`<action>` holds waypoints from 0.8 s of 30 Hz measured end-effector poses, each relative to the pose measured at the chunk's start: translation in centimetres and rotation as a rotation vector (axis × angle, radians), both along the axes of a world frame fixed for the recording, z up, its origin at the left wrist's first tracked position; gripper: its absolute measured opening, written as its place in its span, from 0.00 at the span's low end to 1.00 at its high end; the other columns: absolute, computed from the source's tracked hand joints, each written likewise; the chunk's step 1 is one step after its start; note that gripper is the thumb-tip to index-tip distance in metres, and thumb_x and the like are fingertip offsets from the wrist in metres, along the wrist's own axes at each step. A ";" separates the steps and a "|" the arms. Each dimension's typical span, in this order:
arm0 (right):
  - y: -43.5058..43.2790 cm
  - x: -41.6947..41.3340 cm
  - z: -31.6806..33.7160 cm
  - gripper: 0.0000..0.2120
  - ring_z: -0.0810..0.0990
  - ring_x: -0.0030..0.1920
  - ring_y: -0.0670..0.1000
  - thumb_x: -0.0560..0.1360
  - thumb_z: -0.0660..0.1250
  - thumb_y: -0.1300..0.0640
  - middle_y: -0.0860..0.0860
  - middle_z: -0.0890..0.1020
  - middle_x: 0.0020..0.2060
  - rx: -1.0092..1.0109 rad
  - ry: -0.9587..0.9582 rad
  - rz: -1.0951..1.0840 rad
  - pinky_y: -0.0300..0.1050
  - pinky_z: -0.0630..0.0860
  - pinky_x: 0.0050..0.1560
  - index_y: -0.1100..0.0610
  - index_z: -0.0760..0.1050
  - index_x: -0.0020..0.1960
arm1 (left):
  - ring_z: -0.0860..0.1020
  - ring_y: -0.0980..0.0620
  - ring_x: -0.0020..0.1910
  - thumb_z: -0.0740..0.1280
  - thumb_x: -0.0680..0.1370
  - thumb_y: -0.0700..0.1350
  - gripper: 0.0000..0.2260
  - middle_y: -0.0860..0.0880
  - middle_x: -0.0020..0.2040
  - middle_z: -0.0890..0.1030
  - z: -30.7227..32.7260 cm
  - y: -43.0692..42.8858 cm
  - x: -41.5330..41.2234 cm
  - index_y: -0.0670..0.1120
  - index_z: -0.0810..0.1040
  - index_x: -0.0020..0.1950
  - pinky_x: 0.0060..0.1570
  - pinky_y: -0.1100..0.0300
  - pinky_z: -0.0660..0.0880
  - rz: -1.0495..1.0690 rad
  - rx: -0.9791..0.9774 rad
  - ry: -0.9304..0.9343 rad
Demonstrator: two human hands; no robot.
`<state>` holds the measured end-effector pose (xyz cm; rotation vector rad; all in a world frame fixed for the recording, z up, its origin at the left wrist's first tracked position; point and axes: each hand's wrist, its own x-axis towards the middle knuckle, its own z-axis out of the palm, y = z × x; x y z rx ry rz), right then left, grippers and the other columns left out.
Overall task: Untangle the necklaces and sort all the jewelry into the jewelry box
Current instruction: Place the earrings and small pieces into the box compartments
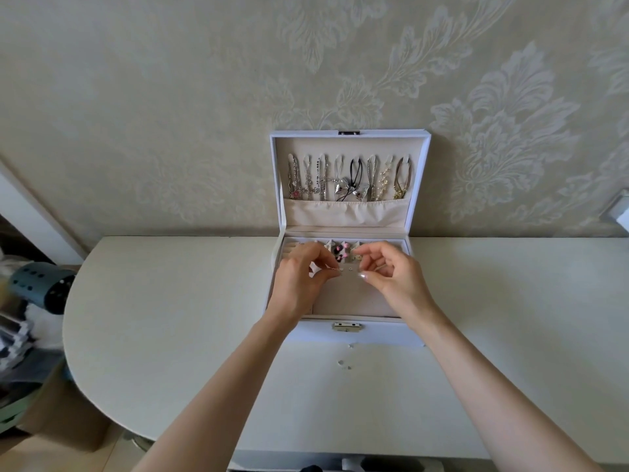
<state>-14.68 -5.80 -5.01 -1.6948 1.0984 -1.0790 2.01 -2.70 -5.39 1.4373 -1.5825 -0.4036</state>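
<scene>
Two bare forearms reach up over the pale rounded table (170, 318) to the open white jewelry box (384, 330). The left hand (297, 284) pinches a short thin silvery chain (333, 269) between thumb and fingertips, right over the beige front tray. The chain runs sideways, its free end pointing at the right hand (396, 279) just beside it. That hand's fingers are curled to a pinch, though whether they hold anything I cannot tell. Count now: eight hanging necklaces (347, 178) in the lid, two tiny studs (345, 268) on the tray, three small loose bits (341, 362) on the table out front.
</scene>
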 end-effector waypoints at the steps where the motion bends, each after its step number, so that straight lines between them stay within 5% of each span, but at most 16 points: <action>1: 0.0 0.0 0.0 0.21 0.75 0.39 0.47 0.67 0.69 0.73 0.46 0.78 0.37 -0.007 0.004 0.001 0.41 0.74 0.46 0.47 0.78 0.47 | 0.72 0.58 0.39 0.75 0.68 0.37 0.07 0.58 0.37 0.76 0.0 0.0 0.0 0.46 0.78 0.38 0.37 0.69 0.68 -0.001 -0.011 -0.009; 9: 0.3 0.2 0.2 0.22 0.76 0.38 0.47 0.68 0.65 0.77 0.50 0.77 0.36 -0.054 -0.033 0.046 0.31 0.72 0.42 0.53 0.77 0.51 | 0.73 0.59 0.38 0.75 0.67 0.36 0.13 0.58 0.37 0.78 0.0 0.1 -0.2 0.47 0.73 0.43 0.39 0.71 0.66 -0.015 -0.014 0.066; 24: 0.4 0.4 -0.3 0.25 0.75 0.39 0.48 0.67 0.66 0.77 0.53 0.78 0.37 -0.251 0.066 0.063 0.31 0.71 0.42 0.54 0.75 0.57 | 0.74 0.59 0.38 0.75 0.67 0.35 0.14 0.55 0.37 0.79 0.2 0.3 -0.2 0.48 0.73 0.43 0.39 0.73 0.66 -0.024 -0.035 0.053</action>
